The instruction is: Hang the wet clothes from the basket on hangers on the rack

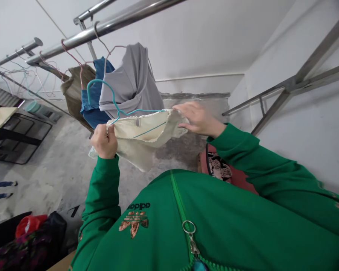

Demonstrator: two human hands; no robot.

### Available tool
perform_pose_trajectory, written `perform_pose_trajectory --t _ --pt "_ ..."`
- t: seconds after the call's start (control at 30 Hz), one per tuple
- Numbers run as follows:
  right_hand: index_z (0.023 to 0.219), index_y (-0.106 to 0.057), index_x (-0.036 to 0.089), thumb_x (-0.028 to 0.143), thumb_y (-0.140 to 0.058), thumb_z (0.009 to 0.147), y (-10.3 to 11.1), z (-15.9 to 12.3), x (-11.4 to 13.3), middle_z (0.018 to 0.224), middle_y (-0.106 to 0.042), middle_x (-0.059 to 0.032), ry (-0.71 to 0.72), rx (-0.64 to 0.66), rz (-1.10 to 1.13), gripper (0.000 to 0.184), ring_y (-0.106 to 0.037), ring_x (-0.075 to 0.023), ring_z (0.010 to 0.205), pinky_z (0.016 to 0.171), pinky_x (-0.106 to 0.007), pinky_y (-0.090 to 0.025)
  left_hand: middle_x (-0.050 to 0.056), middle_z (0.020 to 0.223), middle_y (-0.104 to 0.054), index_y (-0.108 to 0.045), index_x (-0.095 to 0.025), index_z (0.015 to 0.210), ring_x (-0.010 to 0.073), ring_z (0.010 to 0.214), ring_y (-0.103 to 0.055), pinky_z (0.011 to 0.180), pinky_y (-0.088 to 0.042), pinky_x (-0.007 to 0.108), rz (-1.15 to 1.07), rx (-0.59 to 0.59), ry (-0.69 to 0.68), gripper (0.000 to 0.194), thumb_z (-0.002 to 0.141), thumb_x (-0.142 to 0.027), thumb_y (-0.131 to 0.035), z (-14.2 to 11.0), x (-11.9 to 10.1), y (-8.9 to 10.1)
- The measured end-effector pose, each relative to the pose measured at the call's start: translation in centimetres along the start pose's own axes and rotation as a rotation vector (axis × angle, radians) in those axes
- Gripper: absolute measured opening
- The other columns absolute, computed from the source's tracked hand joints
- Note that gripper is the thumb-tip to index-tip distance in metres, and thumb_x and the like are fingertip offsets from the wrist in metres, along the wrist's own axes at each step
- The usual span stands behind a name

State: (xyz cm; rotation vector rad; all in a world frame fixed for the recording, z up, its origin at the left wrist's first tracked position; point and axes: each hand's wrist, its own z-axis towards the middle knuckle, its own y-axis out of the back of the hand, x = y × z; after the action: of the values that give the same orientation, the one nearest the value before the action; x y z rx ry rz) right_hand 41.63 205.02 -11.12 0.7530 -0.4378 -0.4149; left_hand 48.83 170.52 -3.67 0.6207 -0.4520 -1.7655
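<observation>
My left hand [104, 141] is closed around the left edge of a cream cloth garment [138, 143], and the lower end of a teal wire hanger [101, 88] meets the cloth at that hand. The hanger's hook rises above the cloth, and one arm runs along its top edge, with a stretch of wire showing across the front. At the cloth's right corner, my right hand [199, 119] grips the edge between its fingers and thumb. Green sleeves cover both my forearms.
Grey [131, 84], blue [96, 105] and olive [76, 90] garments hang close behind the cloth from a steel rail [101, 28]. A metal rack [296, 82] stands right. Below lie a concrete floor [64, 177] and a black bag [29, 229]; a person's legs [1, 190] show left.
</observation>
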Motion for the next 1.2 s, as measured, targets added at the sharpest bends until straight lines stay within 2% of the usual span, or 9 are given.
perform_pose_trajectory --t 0.2,0.3,0.43,0.57,0.73,0.83,0.93,1.1,1.2 --pt "0.101 -0.065 0.016 0.034 -0.041 0.096 0.1 1.7 -1.7 0.090 -0.066 -0.0119 0.038 0.228 -0.087 0.031 -0.058 -0.0244 0.088 0.078 -0.037 -0.045 0.000 0.062 -0.042 -0.042 -0.021 0.065 0.0134 0.060 -0.044 0.058 -0.034 0.027 -0.045 0.057 -0.056 0.037 0.094 -0.045 -0.040 -0.1 -1.2 -0.6" --pt "0.091 -0.065 0.018 0.032 -0.038 0.097 0.1 2.4 -0.5 0.083 -0.065 -0.0101 0.056 0.217 -0.091 0.031 -0.058 -0.0219 0.082 0.073 -0.034 -0.043 0.002 0.064 -0.046 -0.043 -0.021 0.067 0.0139 0.062 -0.046 0.059 -0.035 0.027 -0.021 0.108 -0.098 0.039 0.095 -0.045 -0.035 -0.5 -1.8 -1.6" --pt "0.097 -0.065 0.016 0.029 -0.035 0.097 0.0 2.9 1.3 0.091 -0.068 -0.0106 -0.009 0.129 -0.035 0.033 -0.061 -0.0215 0.084 0.069 -0.032 -0.043 0.006 0.077 -0.056 -0.055 -0.018 0.083 0.0166 0.072 -0.054 0.064 -0.040 0.027 -0.047 0.296 -0.144 0.043 0.092 -0.056 -0.037 -0.5 -2.0 -2.8" --pt "0.101 -0.066 0.019 0.042 -0.035 0.099 1.5 2.3 0.6 0.097 -0.070 -0.0091 -0.160 -0.045 0.081 0.039 -0.065 -0.0209 0.090 0.078 -0.033 -0.049 0.008 0.095 -0.063 -0.058 -0.016 0.106 0.0189 0.088 -0.059 0.076 -0.046 0.028 -0.231 0.591 -0.148 0.047 0.085 -0.058 -0.053 0.0 0.7 -2.2" --pt "0.094 -0.069 0.018 0.051 -0.038 0.098 3.9 0.6 -0.5 0.094 -0.073 -0.0090 -0.230 -0.127 0.053 0.045 -0.068 -0.0185 0.088 0.078 -0.030 -0.052 0.004 0.081 -0.059 -0.063 -0.016 0.085 0.0149 0.076 -0.056 0.072 -0.045 0.026 -0.263 0.826 -0.179 0.027 0.090 -0.039 -0.050 -0.3 4.8 -1.0" --pt "0.092 -0.069 0.018 0.051 -0.040 0.097 4.2 -0.1 -0.4 0.094 -0.073 -0.0096 -0.214 -0.152 0.019 0.044 -0.069 -0.0178 0.089 0.078 -0.028 -0.052 0.007 0.087 -0.061 -0.064 -0.016 0.084 0.0174 0.082 -0.056 0.078 -0.045 0.031 -0.219 0.820 -0.267 0.026 0.089 -0.038 -0.052 -0.5 5.2 -1.5" --pt "0.090 -0.070 0.017 0.052 -0.040 0.097 4.2 -0.4 -0.2 0.091 -0.073 -0.0100 -0.220 -0.164 0.023 0.047 -0.069 -0.0174 0.086 0.077 -0.027 -0.052 0.010 0.096 -0.064 -0.064 -0.016 0.093 0.0210 0.092 -0.057 0.084 -0.044 0.035 -0.189 0.756 -0.319 0.026 0.092 -0.037 -0.048 -0.4 4.1 -2.7" --pt "0.089 -0.070 0.017 0.058 -0.038 0.096 5.1 -0.5 0.2 0.088 -0.073 -0.0096 -0.290 -0.135 0.063 0.052 -0.068 -0.0165 0.082 0.075 -0.027 -0.051 0.006 0.081 -0.059 -0.059 -0.016 0.089 0.0176 0.079 -0.056 0.072 -0.042 0.029 -0.181 0.652 -0.255 0.030 0.097 -0.031 -0.034 -0.2 1.5 -4.8" --pt "0.090 -0.070 0.018 0.056 -0.040 0.096 5.6 -0.8 0.5 0.093 -0.073 -0.0092 -0.285 -0.104 0.101 0.048 -0.068 -0.0170 0.088 0.079 -0.028 -0.051 0.005 0.081 -0.057 -0.057 -0.017 0.090 0.0166 0.078 -0.054 0.072 -0.041 0.028 -0.204 0.602 -0.301 0.029 0.097 -0.031 -0.033 0.0 0.0 -5.5"
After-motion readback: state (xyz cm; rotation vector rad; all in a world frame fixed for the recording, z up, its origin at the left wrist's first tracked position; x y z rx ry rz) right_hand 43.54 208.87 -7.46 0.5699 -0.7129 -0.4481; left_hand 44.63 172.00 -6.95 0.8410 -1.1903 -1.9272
